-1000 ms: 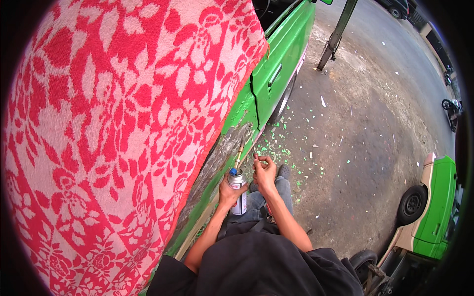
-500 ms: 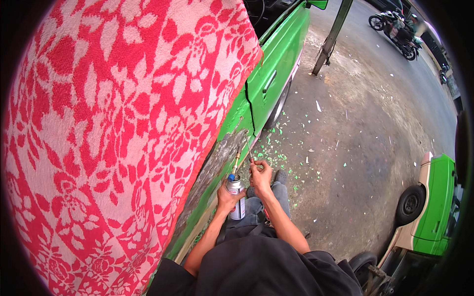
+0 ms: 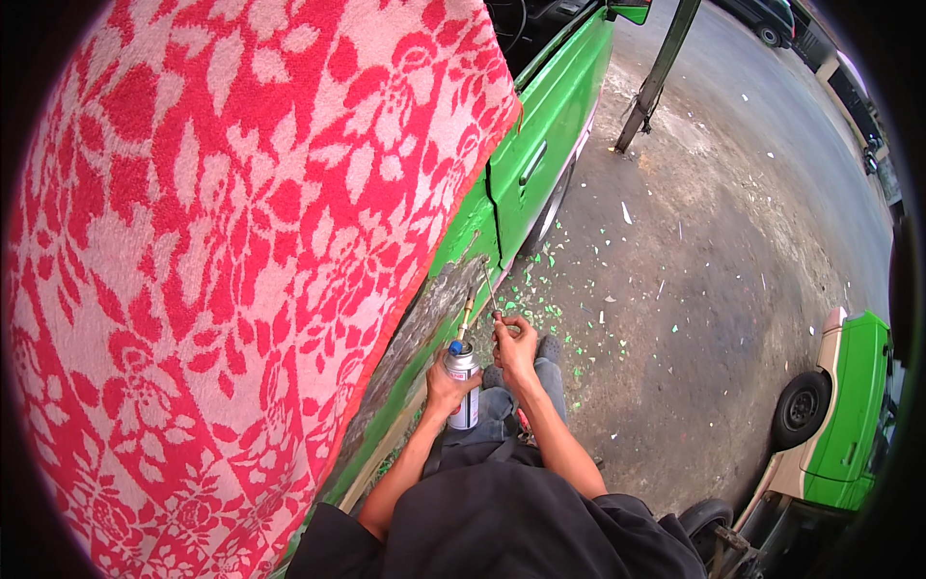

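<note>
My left hand (image 3: 445,388) is wrapped round a white gas canister (image 3: 465,409) with a blue knob. A brass torch nozzle (image 3: 469,311) rises from its top toward a stripped, greyish strip of body panel (image 3: 439,307) on a green vehicle (image 3: 540,145). My right hand (image 3: 517,347) pinches a screwdriver-like tool (image 3: 493,297) with a thin metal shaft and a reddish handle, its tip at the lower edge of that panel. No flame can be made out.
A red and pink floral towel (image 3: 241,241) drapes over the vehicle on the left. Green paint flakes (image 3: 550,309) litter the ground. A post (image 3: 656,82) stands beyond the door. At right are another green vehicle (image 3: 854,415) with a wheel (image 3: 801,410); a dark car (image 3: 757,19) is on the road.
The view has shifted slightly. Both hands keep their grips, with the tool still at the panel. The motorcycle on the road has left the picture, and a dark car has come into it.
</note>
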{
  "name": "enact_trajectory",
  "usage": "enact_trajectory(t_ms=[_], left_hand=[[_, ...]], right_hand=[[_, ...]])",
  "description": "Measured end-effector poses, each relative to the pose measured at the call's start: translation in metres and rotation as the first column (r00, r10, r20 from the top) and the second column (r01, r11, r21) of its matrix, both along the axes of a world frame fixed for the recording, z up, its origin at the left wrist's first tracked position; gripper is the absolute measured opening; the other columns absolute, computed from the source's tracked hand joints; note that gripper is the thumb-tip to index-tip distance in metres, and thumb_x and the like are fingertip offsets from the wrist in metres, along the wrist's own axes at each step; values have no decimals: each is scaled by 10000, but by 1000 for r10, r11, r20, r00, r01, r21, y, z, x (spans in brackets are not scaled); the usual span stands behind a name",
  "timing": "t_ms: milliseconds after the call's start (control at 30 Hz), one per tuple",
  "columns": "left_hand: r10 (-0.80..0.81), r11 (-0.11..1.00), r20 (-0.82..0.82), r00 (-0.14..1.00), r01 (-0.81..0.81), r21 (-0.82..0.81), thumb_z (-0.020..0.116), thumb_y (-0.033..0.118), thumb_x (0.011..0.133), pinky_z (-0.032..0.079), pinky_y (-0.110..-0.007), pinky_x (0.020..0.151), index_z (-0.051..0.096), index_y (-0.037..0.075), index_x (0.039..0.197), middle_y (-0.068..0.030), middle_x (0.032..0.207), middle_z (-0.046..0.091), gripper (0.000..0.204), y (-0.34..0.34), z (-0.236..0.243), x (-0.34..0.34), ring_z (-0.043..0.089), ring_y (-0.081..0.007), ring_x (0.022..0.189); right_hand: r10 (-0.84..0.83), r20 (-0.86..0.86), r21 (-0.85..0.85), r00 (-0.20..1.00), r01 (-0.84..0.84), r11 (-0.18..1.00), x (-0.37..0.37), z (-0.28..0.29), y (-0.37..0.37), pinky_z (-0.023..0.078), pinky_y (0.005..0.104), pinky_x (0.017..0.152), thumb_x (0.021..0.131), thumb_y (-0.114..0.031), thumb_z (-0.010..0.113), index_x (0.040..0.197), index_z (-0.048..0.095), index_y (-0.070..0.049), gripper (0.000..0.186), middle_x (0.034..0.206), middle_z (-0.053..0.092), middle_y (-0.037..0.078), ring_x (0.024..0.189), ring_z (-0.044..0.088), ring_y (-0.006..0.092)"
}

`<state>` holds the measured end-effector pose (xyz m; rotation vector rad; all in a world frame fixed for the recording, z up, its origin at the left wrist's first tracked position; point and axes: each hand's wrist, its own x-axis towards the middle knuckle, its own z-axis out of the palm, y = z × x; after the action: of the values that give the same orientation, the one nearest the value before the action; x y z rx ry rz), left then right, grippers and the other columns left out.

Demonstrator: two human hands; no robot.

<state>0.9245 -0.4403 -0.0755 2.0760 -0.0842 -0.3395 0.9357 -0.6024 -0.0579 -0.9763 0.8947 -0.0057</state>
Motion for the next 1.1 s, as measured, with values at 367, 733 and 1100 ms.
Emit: enact_trajectory(t_ms=[367, 733, 1100], left_hand=[[32, 999, -61, 998, -35, -40, 891, 238, 594, 547, -372, 767, 605, 20, 1034, -137, 904, 704, 568, 0, -9, -1, 702, -244, 838], [23, 1000, -57, 998, -24, -12, 887, 244, 597, 542, -370, 773, 614, 19, 1042, -133, 910, 696, 569, 0, -5, 4, 695, -247, 824], [-10, 1000, -71, 997, 10, 8, 881, 235, 591, 547, -374, 787, 605, 13, 1066, -139, 919, 706, 593, -2, -8, 8, 702, -244, 861]], right_hand=[[47, -26, -43, 999, -48, 998, -3, 4, 5, 267, 261, 337, 932, -145, 636, 1020, 554, -39, 160, 672, 568, 26, 408, 408, 80], [24, -10, -20, 1000, -24, 1000, -2, 11, 1, 246, 250, 343, 931, -139, 637, 1019, 548, -54, 151, 677, 562, 26, 412, 395, 66], [12, -30, 2, 999, -12, 1000, 2, 9, -3, 249, 253, 345, 936, -136, 633, 1021, 546, -61, 143, 671, 567, 27, 418, 412, 77]])
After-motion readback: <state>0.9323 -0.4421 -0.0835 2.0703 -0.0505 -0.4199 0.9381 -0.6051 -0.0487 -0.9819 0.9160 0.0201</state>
